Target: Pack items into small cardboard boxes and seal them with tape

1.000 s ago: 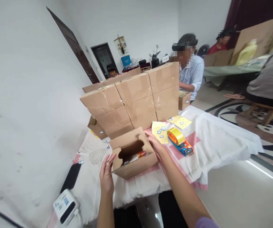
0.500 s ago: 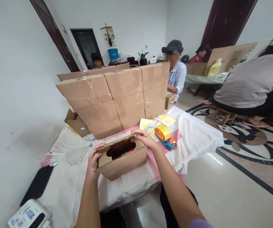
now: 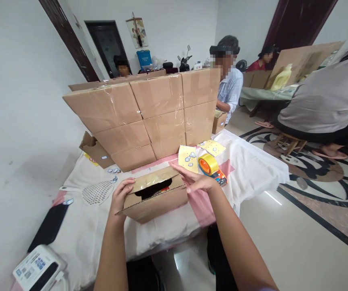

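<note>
A small cardboard box (image 3: 158,200) sits on the cloth-covered table (image 3: 252,169) in front of me, its top flaps partly folded over a dark gap with something red and orange inside. My left hand (image 3: 119,194) grips the box's left end, fingers curled over the flap. At the box's right end my right hand (image 3: 195,180) lies flat with fingers stretched out, pressing against the far flap. An orange and blue tape dispenser (image 3: 211,169) with yellowish tape lies just right of my right hand.
A wall of sealed cardboard boxes (image 3: 149,113) stands stacked behind the small box. Yellow sticker sheets (image 3: 187,157) lie near the dispenser. An open box (image 3: 96,150) sits at far left, a white device (image 3: 39,268) at the near left corner. Other people sit beyond and to the right.
My left hand moved from beside the box onto its left end. The flaps have come down, so the opening is narrower. My right hand slid from the top flap to the right end.
</note>
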The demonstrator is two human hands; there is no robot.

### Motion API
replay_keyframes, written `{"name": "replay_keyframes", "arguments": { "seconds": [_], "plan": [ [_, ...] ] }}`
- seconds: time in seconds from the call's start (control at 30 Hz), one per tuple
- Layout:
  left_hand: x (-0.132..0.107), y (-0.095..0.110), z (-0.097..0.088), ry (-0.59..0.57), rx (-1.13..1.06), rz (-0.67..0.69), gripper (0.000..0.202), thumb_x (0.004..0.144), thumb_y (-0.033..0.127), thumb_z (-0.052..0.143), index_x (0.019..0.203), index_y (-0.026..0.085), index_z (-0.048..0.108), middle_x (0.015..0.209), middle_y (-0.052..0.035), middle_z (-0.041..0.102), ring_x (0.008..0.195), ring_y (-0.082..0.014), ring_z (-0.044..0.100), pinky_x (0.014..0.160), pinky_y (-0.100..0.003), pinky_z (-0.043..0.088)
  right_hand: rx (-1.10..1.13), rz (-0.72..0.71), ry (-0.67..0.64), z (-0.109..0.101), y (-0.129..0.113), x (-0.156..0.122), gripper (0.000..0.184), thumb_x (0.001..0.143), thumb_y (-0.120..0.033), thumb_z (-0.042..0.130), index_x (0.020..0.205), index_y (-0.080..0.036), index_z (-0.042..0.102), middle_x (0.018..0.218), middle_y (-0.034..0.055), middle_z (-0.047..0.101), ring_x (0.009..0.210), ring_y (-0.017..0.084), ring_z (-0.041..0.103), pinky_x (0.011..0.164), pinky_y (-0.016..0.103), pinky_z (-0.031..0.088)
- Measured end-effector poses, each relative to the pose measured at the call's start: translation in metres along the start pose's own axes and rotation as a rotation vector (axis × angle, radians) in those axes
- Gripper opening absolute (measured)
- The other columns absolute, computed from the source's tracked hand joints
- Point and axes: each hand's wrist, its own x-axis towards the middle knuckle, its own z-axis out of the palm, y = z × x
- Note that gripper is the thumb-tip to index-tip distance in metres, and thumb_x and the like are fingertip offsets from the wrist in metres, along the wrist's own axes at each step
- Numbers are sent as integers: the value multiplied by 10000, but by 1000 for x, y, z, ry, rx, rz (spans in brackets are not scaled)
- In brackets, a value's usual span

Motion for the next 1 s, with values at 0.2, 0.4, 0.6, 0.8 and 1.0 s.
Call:
{"name": "replay_keyframes", "arguments": {
  "seconds": [0.2, 0.4, 0.6, 0.8, 1.0],
  "plan": [
    [4, 3, 6, 44, -78, -76, 537, 621, 356, 710, 1141, 226, 677, 1126, -40, 657, 1032, -243, 609, 902, -339, 466, -76, -39, 326, 42, 6, 7, 863, 744, -389, 790, 1498, -379, 370, 1610, 14, 297, 1432, 257, 369, 1191, 425, 264],
    [-1, 14, 12, 53, -143, -140, 553, 715, 452, 685, 1217, 221, 655, 1163, -54, 664, 1049, -234, 618, 852, -303, 485, -108, -76, 557, 63, 8, 17, 567, 772, -298, 596, 1334, -306, 522, 1483, 1, 449, 1370, 275, 396, 1159, 425, 294],
    [-13, 29, 0, -174, 209, -46, 554, 723, 509, 738, 1217, 268, 665, 1370, -55, 573, 1302, -300, 491, 1067, -382, 410, -87, -119, 537, 61, 4, 20, 779, 698, -206, 543, 1461, -319, 431, 1563, -27, 371, 1487, 253, 221, 1211, 409, 191],
    [-23, 35, -8, -263, 325, -119, 605, 759, 472, 726, 1325, 302, 597, 1476, -54, 495, 1354, -296, 460, 1107, -399, 389, -90, -86, 512, 62, 2, 19, 789, 677, -184, 542, 1445, -343, 464, 1566, -55, 374, 1492, 264, 216, 1224, 440, 181],
    [-23, 34, -9, -258, 317, -142, 634, 745, 477, 755, 1337, 316, 594, 1497, -62, 477, 1375, -303, 442, 1123, -409, 369, -83, -281, 670, 50, 3, 9, 615, 698, -215, 553, 1309, -284, 565, 1433, 46, 532, 1373, 274, 436, 1163, 465, 334]
  ]
}}
